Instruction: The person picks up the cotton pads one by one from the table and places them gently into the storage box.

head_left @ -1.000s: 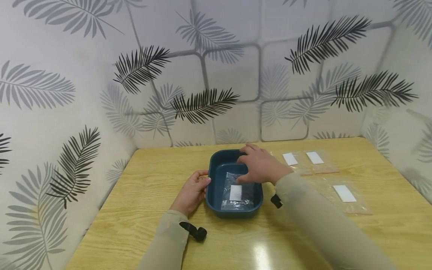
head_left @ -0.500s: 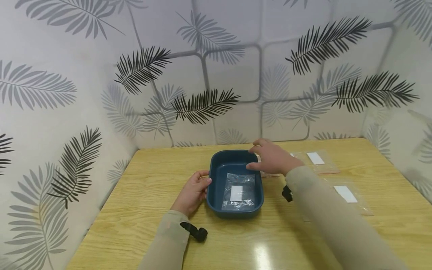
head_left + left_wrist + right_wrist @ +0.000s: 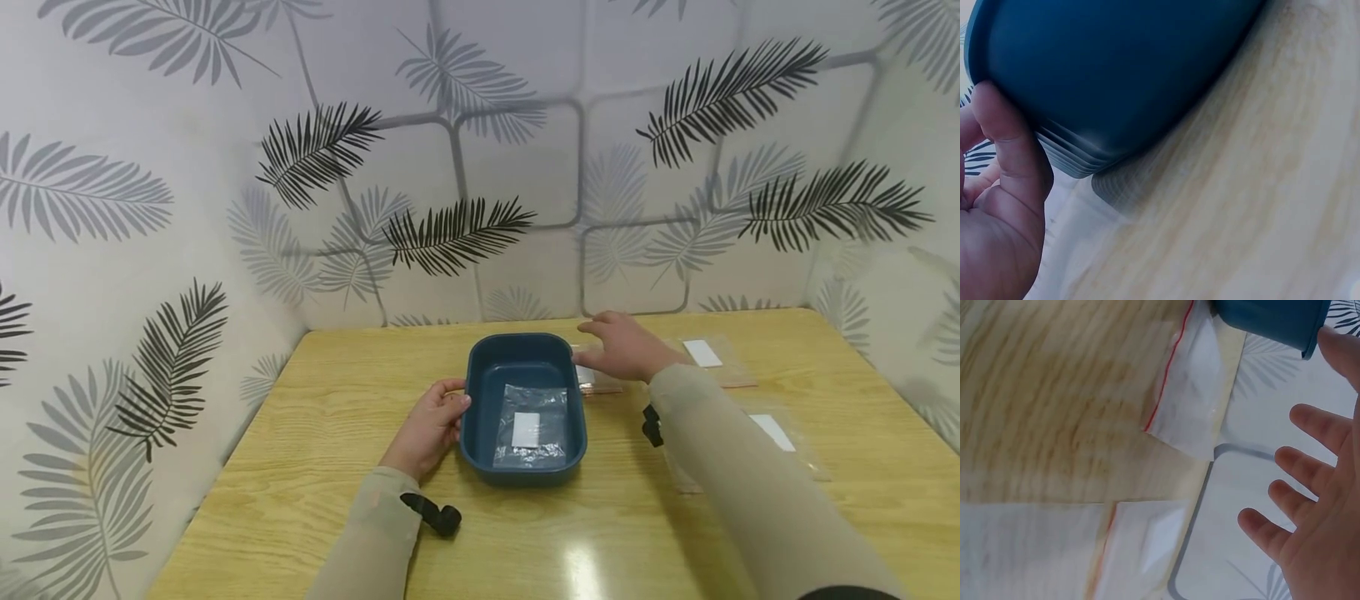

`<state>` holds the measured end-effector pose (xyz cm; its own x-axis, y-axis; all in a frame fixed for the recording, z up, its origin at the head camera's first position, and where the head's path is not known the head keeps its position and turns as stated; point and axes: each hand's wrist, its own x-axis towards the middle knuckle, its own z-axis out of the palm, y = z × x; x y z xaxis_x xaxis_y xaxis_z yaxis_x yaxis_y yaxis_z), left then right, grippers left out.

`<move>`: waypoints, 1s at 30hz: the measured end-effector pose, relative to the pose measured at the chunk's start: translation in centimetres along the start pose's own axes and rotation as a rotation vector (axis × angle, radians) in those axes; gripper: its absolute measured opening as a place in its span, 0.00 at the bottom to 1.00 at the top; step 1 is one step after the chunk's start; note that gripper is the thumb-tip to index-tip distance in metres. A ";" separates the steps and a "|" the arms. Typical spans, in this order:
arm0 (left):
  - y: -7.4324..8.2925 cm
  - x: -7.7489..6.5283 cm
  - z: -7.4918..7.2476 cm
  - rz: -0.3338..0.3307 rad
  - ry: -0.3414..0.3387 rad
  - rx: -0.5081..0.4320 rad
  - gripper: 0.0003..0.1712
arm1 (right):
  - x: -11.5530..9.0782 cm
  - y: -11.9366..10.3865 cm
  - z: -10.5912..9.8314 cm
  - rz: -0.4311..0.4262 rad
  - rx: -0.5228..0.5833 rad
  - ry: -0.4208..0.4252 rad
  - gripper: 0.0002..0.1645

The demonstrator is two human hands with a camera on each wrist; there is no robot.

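Tray (image 3: 522,477), blue, on counter (image 3: 337,450), one clear bag (image 3: 547,429) inside; left hand (image 3: 426,427) grasping its left rim. Right hand (image 3: 628,346), grip released, has shifted right beyond the tray, above an outside bag (image 3: 602,386); placement of the inner one appears done.

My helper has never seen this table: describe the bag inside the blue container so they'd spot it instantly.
On the wooden table stands one blue container, held at its side by the left hand. On its floor lies a clear plastic bag showing a white rectangle. The other bags lie on the table to the right; this is the only one inside the container.
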<state>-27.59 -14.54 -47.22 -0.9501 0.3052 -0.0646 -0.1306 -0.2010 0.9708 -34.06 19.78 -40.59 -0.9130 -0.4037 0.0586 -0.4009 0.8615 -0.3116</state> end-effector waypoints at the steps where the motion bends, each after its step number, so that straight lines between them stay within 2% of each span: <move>1: 0.0 0.0 0.0 0.002 -0.001 0.001 0.23 | 0.1 0.2 0.1 0.005 0.004 -0.003 0.42; 9: 0.2 0.0 -0.1 0.008 -0.008 0.009 0.22 | 0.4 0.9 1.2 0.025 0.058 -0.003 0.40; 14: 0.1 0.0 -0.1 0.006 -0.005 0.005 0.21 | 0.5 1.6 2.2 0.034 0.004 -0.022 0.39; 21: -0.2 0.0 -0.2 0.009 -0.005 -0.004 0.21 | 0.4 1.5 3.0 0.108 -0.036 -0.096 0.49; 25: -0.1 -0.1 -0.1 0.009 -0.010 -0.002 0.21 | 0.5 1.6 3.4 0.136 -0.059 -0.110 0.52; 30: 0.2 -0.2 -0.1 0.002 -0.016 0.003 0.22 | 0.7 1.9 3.9 0.147 -0.087 -0.123 0.49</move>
<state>-27.41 -14.76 -47.04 -0.9458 0.3194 -0.0587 -0.1274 -0.1987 0.9717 -35.18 19.91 -44.88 -0.9484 -0.3011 -0.0991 -0.2734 0.9352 -0.2250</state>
